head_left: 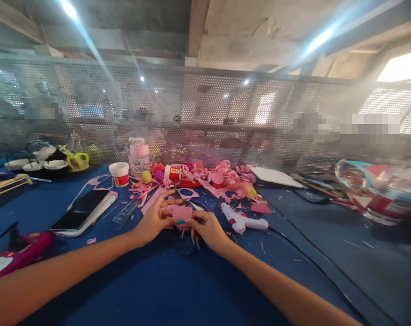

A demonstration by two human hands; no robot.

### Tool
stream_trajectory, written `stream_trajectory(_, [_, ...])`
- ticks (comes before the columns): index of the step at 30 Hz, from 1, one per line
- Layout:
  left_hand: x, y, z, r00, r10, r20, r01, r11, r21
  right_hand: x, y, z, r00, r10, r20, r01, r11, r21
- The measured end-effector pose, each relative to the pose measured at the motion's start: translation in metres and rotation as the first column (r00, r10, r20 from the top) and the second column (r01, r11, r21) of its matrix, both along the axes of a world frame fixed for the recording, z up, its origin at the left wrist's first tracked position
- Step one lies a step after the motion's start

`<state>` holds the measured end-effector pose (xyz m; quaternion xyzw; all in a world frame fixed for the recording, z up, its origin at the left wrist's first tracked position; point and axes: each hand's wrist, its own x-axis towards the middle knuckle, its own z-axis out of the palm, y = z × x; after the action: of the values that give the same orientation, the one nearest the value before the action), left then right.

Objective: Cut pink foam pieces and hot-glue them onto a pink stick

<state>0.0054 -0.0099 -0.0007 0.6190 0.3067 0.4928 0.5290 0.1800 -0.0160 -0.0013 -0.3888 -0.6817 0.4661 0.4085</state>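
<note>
My left hand [155, 218] and my right hand [209, 230] meet over the middle of the blue table. Between them is a small pink sheet [182, 213], either paper or foam, with a teal strip along its lower edge. The fingers of my left hand close on its left side, while my right hand pinches its lower right corner. Just beyond the sheet lies a pointed metal blade [195, 206], partly hidden by the hands. To the right of my right hand rests a white glue gun [242, 221] with a black cord.
Pink scraps [222, 179] heap up behind the hands, with a tipped paper cup [173, 172] among them. An upright paper cup [119, 174], a clear jar [139, 159] and a phone [84, 209] stand or lie leftward. A white board [276, 176] and a plastic tub [384, 199] are rightward.
</note>
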Motion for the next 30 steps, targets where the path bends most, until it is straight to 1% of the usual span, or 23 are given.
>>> stream_trajectory(2, [-0.003,-0.004,0.001,0.999,0.022,0.023,-0.022,1.0,-0.001,-0.001,0.0,-0.002,0.999,-0.031,0.011,0.031,0.999,-0.007])
stream_trajectory(4, [-0.008,-0.004,0.001,0.997,0.062,0.056,-0.063,0.998,0.021,-0.002,0.001,-0.003,0.994,-0.11,0.011,0.11,0.994,0.022])
stream_trajectory(7, [-0.016,0.0,-0.001,0.989,0.112,0.097,-0.117,0.992,0.046,-0.001,0.004,-0.005,0.976,-0.219,0.006,0.216,0.969,0.121])
stream_trajectory(10, [-0.021,0.004,-0.005,0.989,0.133,0.06,-0.138,0.987,0.089,0.005,0.007,-0.002,0.952,-0.299,0.065,0.276,0.931,0.239])
stream_trajectory(11, [-0.022,0.005,-0.006,0.989,0.143,0.03,-0.145,0.983,0.111,0.008,0.008,0.0,0.934,-0.344,0.099,0.301,0.903,0.306])
stream_trajectory(12, [-0.022,0.006,-0.006,0.988,0.155,-0.001,-0.154,0.98,0.13,0.011,0.009,0.002,0.908,-0.397,0.132,0.319,0.862,0.394])
stream_trajectory(13, [-0.022,0.006,-0.007,0.986,0.166,-0.027,-0.16,0.977,0.141,0.013,0.01,0.005,0.881,-0.449,0.151,0.325,0.806,0.494])
stream_trajectory(14, [-0.022,0.006,-0.007,0.984,0.172,-0.047,-0.164,0.976,0.145,0.016,0.011,0.007,0.867,-0.473,0.157,0.309,0.757,0.576])
stream_trajectory(15, [-0.022,0.005,-0.007,0.983,0.172,-0.06,-0.162,0.977,0.139,0.018,0.011,0.009,0.858,-0.489,0.155,0.296,0.719,0.629])
stream_trajectory(16, [-0.022,0.005,-0.006,0.984,0.166,-0.068,-0.156,0.979,0.127,0.019,0.011,0.01,0.854,-0.496,0.156,0.287,0.7,0.654])
stream_trajectory(17, [-0.021,0.004,-0.006,0.984,0.16,-0.073,-0.151,0.982,0.116,0.019,0.011,0.011,0.857,-0.489,0.161,0.281,0.707,0.649])
stream_trajectory(18, [-0.021,0.004,-0.005,0.985,0.157,-0.075,-0.148,0.983,0.107,0.018,0.01,0.011,0.863,-0.476,0.168,0.282,0.731,0.621])
stream_trajectory(21, [-0.021,0.002,-0.003,0.986,0.153,-0.069,-0.146,0.984,0.098,0.011,0.005,0.008,0.9,-0.394,0.188,0.279,0.85,0.446])
stream_trajectory(22, [-0.021,0.002,-0.002,0.987,0.145,-0.064,-0.139,0.986,0.095,0.008,0.003,0.008,0.918,-0.351,0.183,0.263,0.887,0.379])
stream_trajectory(24, [-0.02,0.001,0.001,0.992,0.112,-0.058,-0.106,0.991,0.085,0.002,-0.001,0.008,0.957,-0.25,0.144,0.208,0.944,0.257])
stream_trajectory(25, [-0.02,0.0,0.002,0.994,0.097,-0.054,-0.093,0.992,0.08,-0.001,-0.003,0.009,0.974,-0.197,0.113,0.172,0.964,0.201])
stream_trajectory(27, [-0.02,-0.001,0.004,0.995,0.091,-0.049,-0.087,0.994,0.069,-0.004,-0.006,0.01,0.993,-0.11,0.044,0.105,0.989,0.104])
stream_trajectory(29, [-0.02,-0.001,0.005,0.995,0.087,-0.045,-0.085,0.995,0.048,-0.004,-0.008,0.01,0.999,-0.035,-0.01,0.035,0.999,0.017])
stream_trajectory(30, [-0.02,-0.001,0.006,0.996,0.08,-0.039,-0.078,0.996,0.032,-0.003,-0.008,0.009,0.999,-0.021,-0.041,0.02,1.0,-0.016])
